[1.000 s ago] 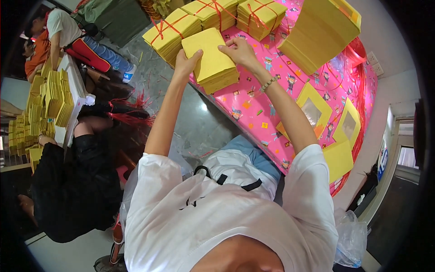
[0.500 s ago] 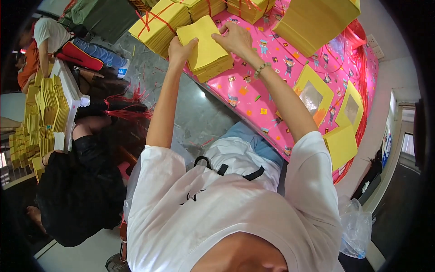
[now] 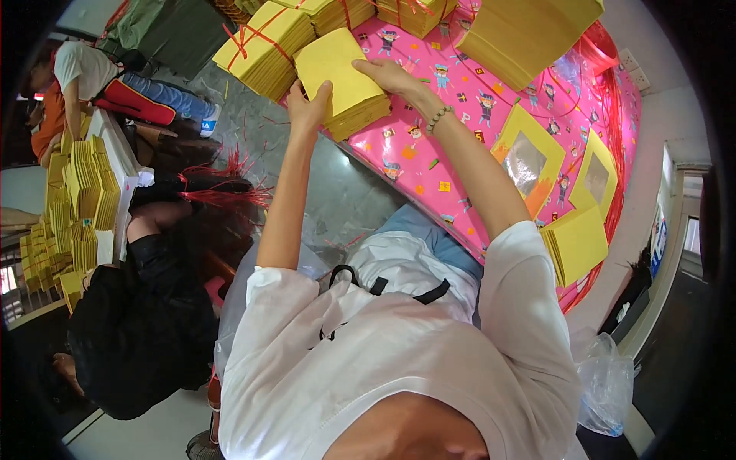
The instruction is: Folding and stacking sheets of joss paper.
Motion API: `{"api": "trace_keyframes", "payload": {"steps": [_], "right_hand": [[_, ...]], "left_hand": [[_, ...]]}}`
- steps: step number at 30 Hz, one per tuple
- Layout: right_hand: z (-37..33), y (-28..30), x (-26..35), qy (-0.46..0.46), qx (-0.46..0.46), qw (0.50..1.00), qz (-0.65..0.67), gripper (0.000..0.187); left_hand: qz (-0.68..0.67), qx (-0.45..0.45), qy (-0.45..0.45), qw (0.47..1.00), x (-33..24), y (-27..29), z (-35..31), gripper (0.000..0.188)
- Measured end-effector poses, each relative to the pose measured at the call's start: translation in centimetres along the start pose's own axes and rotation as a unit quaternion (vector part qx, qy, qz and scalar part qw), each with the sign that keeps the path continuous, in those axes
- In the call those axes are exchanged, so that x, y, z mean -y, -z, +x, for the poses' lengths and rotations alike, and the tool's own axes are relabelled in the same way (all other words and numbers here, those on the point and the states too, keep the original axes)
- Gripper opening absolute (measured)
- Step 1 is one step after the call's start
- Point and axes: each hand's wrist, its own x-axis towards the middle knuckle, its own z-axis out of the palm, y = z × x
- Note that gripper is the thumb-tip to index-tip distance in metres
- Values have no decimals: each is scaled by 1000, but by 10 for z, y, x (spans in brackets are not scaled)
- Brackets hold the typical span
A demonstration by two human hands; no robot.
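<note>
A thick stack of yellow folded paper [image 3: 341,65] stands at the near edge of the pink table, its layered edges facing me. My left hand [image 3: 309,111] grips its left side, thumb up along the side and fingers partly hidden behind the stack. On the right side my right hand [image 3: 389,77] presses it, with the thumb at the top edge and the other fingers mostly hidden. Just beyond the stack sit yellow paper bundles [image 3: 264,47] tied with red string.
The pink patterned table cover [image 3: 429,149] runs under my right forearm. A large yellow stack [image 3: 529,38], windowed yellow pieces [image 3: 529,157] and a smaller stack [image 3: 575,245] lie right. Red string [image 3: 613,153] hangs along the far edge. Co-workers sit left by a table of yellow bundles [image 3: 92,184].
My right hand has slid down from the stack's top right edge onto its right side. Both hands now press the stack from the sides, and its layers look more even.
</note>
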Motion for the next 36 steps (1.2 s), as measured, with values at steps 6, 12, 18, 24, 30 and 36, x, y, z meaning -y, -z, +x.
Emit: {"api": "trace_keyframes", "payload": {"steps": [6, 12, 18, 24, 30, 36], "right_hand": [[-34, -8, -28, -4, -67, 996, -56, 66], [-76, -25, -29, -3, -48, 999, -5, 68], [-99, -18, -21, -3, -23, 995, 97, 60], [-153, -7, -35, 48, -79, 981, 170, 55], [-236, 31, -35, 167, -216, 951, 144, 54], [-298, 76, -70, 267, -328, 905, 56, 58]], "left_hand": [[-67, 33, 22, 997, -8, 0, -45, 75], [-40, 4, 138, 990, 15, 29, -64, 85], [-188, 154, 230, 942, -7, 26, -73, 60], [-213, 231, 228, 922, -48, 10, -101, 50], [-209, 322, 107, 917, -75, -60, -127, 63], [-186, 461, -8, 868, -93, -136, -147, 80]]}}
